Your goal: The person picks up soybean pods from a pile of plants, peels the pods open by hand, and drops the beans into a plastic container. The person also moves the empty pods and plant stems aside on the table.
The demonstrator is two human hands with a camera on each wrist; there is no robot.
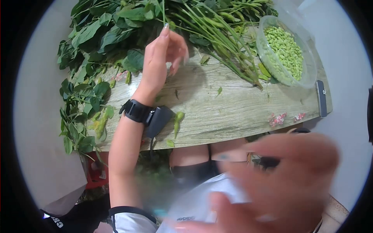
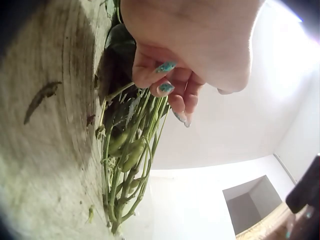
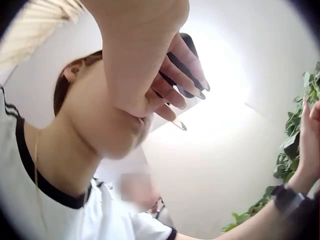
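My left hand is over the far part of the wooden table, its thumb and curled fingers pinching a thin green stem at the leafy heap. In the left wrist view, the fingers of that hand curl above a bundle of stems with pods. My right hand, large and blurred, is raised close to the head camera, off the table. In the right wrist view this hand is beside the face, with fingers loosely bent and nothing seen in them.
Leafy plants lie along the table's back and left side. A clear tub of shelled green beans stands at the back right, near a phone-like dark object. Loose pods lie near the front edge.
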